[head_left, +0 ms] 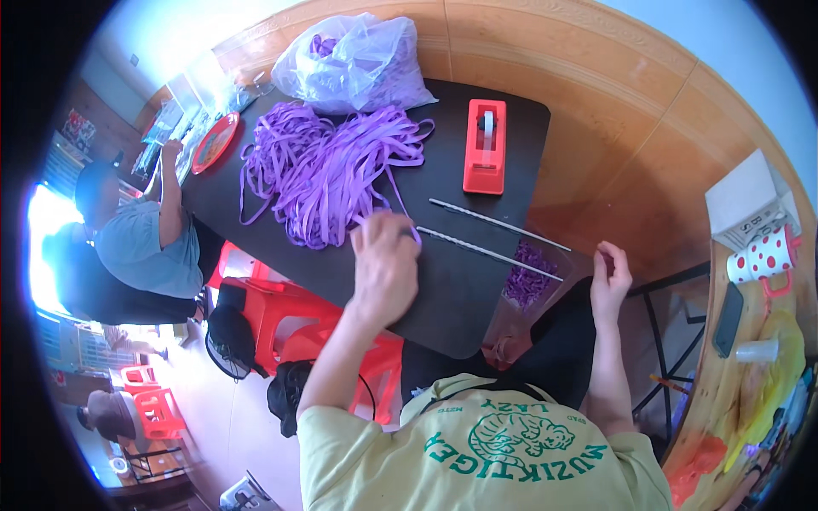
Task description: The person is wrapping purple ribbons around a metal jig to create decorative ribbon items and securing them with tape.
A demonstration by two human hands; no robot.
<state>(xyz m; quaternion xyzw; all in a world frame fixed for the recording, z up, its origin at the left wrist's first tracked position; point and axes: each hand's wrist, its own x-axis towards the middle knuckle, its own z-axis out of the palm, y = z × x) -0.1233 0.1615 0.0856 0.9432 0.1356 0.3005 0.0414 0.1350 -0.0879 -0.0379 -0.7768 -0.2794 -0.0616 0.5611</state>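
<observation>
My left hand (pixel 385 264) is over the dark table, its fingers closed on the end of a purple ribbon (pixel 397 194). That strand runs from the large loose heap of purple ribbons (pixel 332 175) just beyond the hand. Two thin, twisted silver rods (pixel 490 253) lie side by side to the right and reach past the table's edge. Off that edge, my right hand (pixel 611 279) is raised, thumb and fingers drawn together; whatever they may hold is too small to make out. Between the hands, a clear bag (pixel 545 308) contains purple scraps (pixel 530 277).
A red tape dispenser (pixel 484 162) stands on the table (pixel 452 315) near a stuffed plastic bag (pixel 354 68). A red plate (pixel 216 143) sits far left, near another person (pixel 149 234). Red stools (pixel 285 319) flank the table. A wooden shelf on the right carries a spotted mug (pixel 761 255).
</observation>
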